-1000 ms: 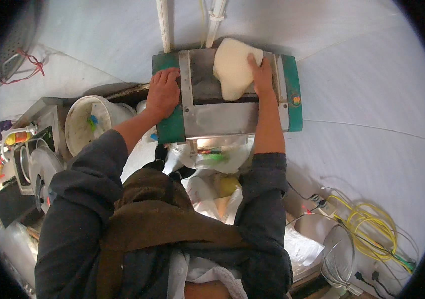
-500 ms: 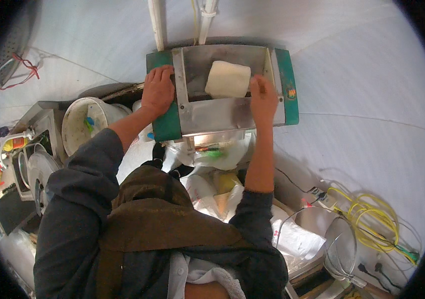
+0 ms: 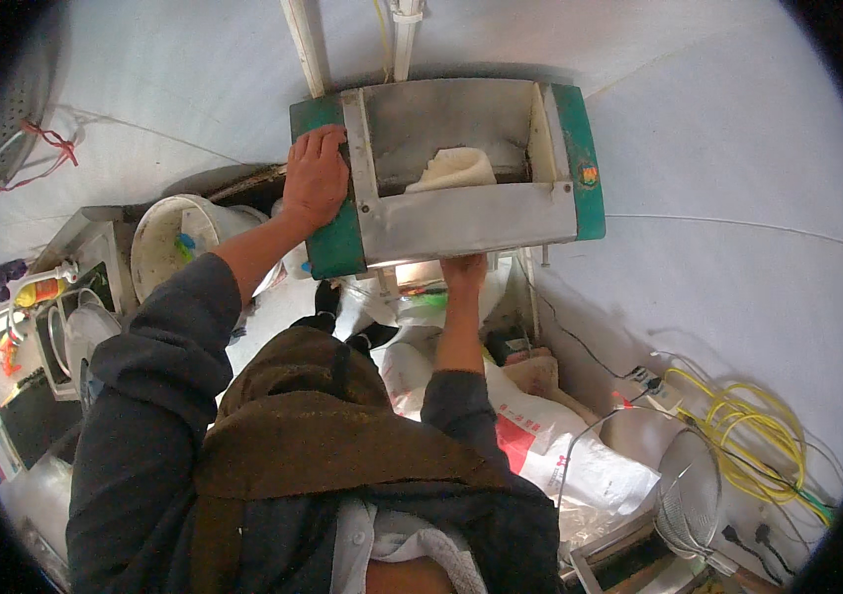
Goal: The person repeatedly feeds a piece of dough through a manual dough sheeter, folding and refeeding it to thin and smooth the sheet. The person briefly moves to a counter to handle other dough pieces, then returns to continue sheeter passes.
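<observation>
A dough roller machine (image 3: 468, 218) with green sides and a metal hopper stands in front of me. In its hopper lies a pale slab of dough (image 3: 457, 169), its lower part hidden behind the front panel and its top edge bent over. My left hand (image 3: 318, 178) rests on the green left side, fingers stretched over the top and holding nothing. Below the front panel, my right hand (image 3: 464, 273) reaches under the machine. Its fingers are hidden there, so what they touch does not show.
On the left stand a white bucket (image 3: 147, 253) and a sink (image 3: 105, 262). White sacks (image 3: 580, 450) lie low to the right, beside a wire strainer (image 3: 689, 495) and a coiled yellow cable (image 3: 738, 426). White pipes (image 3: 403, 45) run behind the machine.
The dough has sunk lower in the hopper and its top has folded. My right hand has left the dough's side and moved down under the front panel. My left hand stays on the green side.
</observation>
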The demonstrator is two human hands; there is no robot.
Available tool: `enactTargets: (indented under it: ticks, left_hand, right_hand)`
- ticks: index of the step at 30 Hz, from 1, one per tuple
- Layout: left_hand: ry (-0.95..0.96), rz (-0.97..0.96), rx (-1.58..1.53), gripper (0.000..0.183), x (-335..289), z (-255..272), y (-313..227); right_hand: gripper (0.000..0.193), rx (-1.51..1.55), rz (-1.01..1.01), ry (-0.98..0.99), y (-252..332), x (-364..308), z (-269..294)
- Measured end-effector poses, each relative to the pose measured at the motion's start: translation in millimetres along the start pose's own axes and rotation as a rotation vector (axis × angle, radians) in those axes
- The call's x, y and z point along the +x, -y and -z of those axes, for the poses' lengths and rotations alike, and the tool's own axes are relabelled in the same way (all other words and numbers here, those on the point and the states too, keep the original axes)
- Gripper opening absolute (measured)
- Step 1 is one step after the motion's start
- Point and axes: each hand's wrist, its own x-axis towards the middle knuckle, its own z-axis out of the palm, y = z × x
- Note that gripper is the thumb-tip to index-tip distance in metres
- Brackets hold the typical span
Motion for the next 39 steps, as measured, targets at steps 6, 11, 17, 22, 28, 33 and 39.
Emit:
enactTargets:
  ticks: [6,11,17,22,28,33,39]
  left_hand:
    - [-0.007,-0.006,-0.044,0.031,5.5,-6.0,-6.5]
    - [-0.013,-0.013,-0.02,0.031,1.3,-6.6,-3.0]
    - [-0.036,-0.014,-0.002,0.032,0.1,1.4,-0.2]
    - [0.029,-0.054,-0.022,0.031,6.5,-25.5,-8.1]
    - [0.008,0.041,0.052,0.03,-1.3,-2.0,5.3]
    - [0.037,0.023,-0.001,0.03,3.7,-7.8,-4.9]
    - [-0.001,-0.014,-0.021,0.032,-1.9,-1.3,-7.9]
  right_hand:
    - [0.049,-0.304,0.241,0.293,1.7,64.0,35.7]
    - [0.055,-0.508,0.299,0.32,-3.4,75.1,58.6]
    - [0.056,-1.328,0.722,0.345,-24.3,94.0,91.3]
    - [0.044,-1.334,0.742,0.109,30.7,86.5,171.8]
    - [0.055,-0.882,0.249,-0.296,3.0,-41.8,94.8]
    - [0.065,-1.152,-0.056,-0.444,31.2,-170.4,15.8]
    - [0.076,-1.141,0.043,0.397,86.0,-258.3,-203.8]
